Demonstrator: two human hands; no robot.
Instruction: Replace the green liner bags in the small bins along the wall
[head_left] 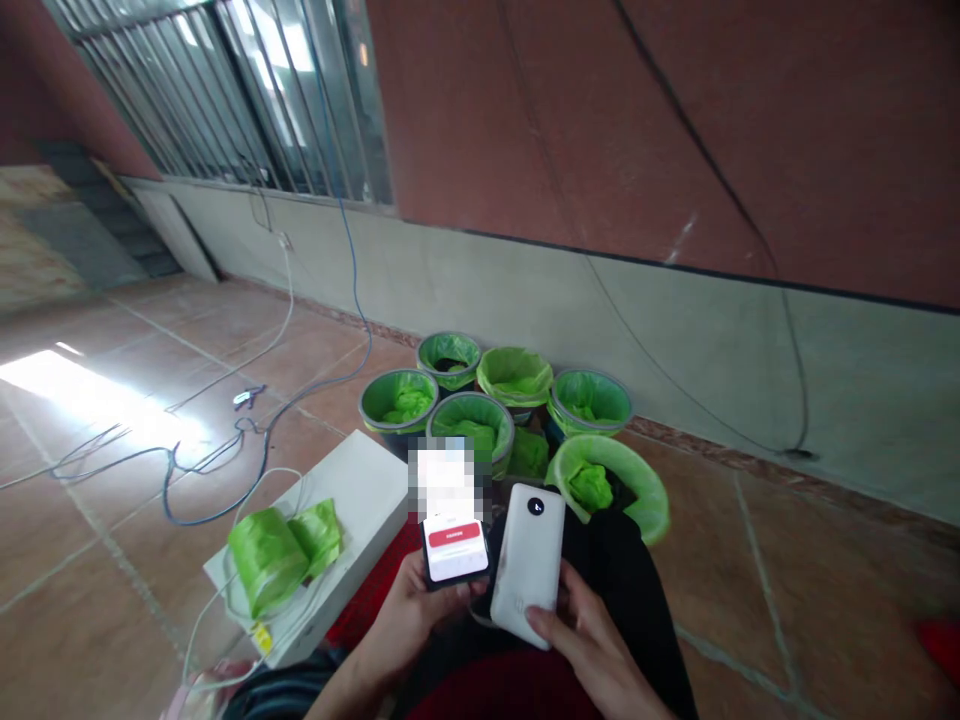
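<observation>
My left hand (424, 610) grips the lower end of a smartphone (458, 552), whose lit screen shows a red button; its upper part is blurred out. Beside it, my right hand (585, 625) is wrapped round a white power bank (530, 560) with a small round display near its top. The thumb lies across its lower front. The two devices are close together above my lap. In front of my knees stand several bins, among them one bin (495, 395) with a grey rim and green liner, and a light green bin (652, 500) at the right.
To the left a roll of green bags (266, 555) lies on a white box (367, 465), with a white cable around it. Blue and dark cables (259, 470) trail over the tiled floor. Behind the bins runs a wall (480, 270) with a barred window (247, 100).
</observation>
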